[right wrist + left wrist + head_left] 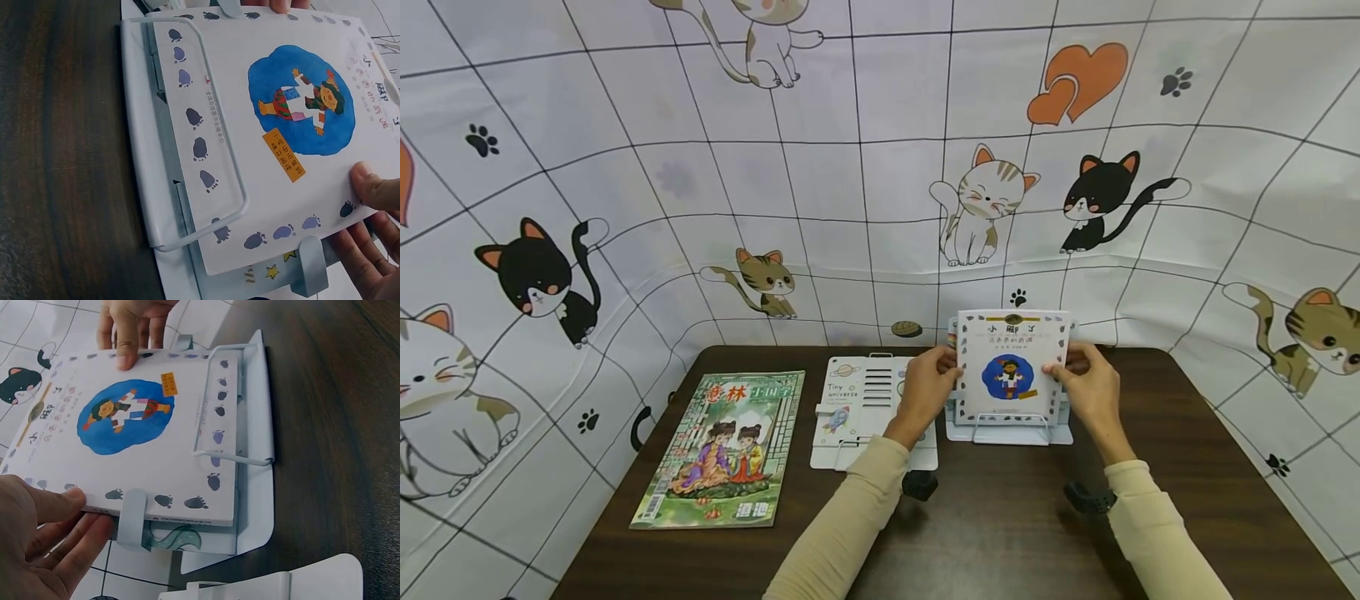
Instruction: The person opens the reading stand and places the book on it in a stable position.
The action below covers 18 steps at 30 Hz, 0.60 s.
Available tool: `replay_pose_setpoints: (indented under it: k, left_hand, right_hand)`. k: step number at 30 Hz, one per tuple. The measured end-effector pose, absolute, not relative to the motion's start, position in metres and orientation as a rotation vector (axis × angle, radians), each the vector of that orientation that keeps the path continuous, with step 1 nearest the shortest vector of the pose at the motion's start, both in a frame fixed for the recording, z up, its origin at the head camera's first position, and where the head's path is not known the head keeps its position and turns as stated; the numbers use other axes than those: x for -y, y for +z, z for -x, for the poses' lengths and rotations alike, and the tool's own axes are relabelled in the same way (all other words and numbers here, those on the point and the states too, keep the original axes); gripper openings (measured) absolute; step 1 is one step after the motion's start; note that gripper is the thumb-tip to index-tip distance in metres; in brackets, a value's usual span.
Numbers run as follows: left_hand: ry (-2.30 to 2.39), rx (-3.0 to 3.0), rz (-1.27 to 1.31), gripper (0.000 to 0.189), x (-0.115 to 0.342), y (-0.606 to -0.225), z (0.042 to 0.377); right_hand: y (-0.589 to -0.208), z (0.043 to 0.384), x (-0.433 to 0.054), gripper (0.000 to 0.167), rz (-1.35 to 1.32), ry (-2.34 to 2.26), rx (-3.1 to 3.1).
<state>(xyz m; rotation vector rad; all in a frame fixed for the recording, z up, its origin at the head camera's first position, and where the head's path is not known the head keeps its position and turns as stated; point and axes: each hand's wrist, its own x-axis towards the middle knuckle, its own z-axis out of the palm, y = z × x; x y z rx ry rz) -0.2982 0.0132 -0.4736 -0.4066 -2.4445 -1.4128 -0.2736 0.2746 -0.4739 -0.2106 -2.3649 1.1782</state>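
A white picture book (pixel 1037 333) with footprints round its border and a blue patch on the cover stands upright on a light-blue book stand (pixel 958 433). My left hand (pixel 922 390) pinches its left edge, thumb in front and fingers behind. At the opposite edge, my right hand (pixel 1088 392) grips it the same way, its thumb on the cover. A wire holder (pixel 206 400) crosses the lower front of the book. Side clips show in both wrist views, one clip (pixel 132 519) near the left hand and another clip (pixel 310 265) near the right.
Left of the book, a white "Tiny universe" stand (pixel 842 454) lies partly behind my left hand. A colourful magazine (pixel 722 450) rests flat on the left of the dark wooden table (pixel 985 533). Behind hangs a white cat-print cloth (pixel 820 175).
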Motion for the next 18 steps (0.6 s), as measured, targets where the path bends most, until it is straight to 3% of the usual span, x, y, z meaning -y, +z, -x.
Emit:
replay_pose_setpoints:
  k: [18]
  left_hand:
    - [-1.463, 2.403, 0.377, 0.015, -0.0131, -0.4764, 0.2935]
  right_hand:
    - [-0.4765, 0.2703, -0.2643, 0.045, 0.254, 1.140, 2.311]
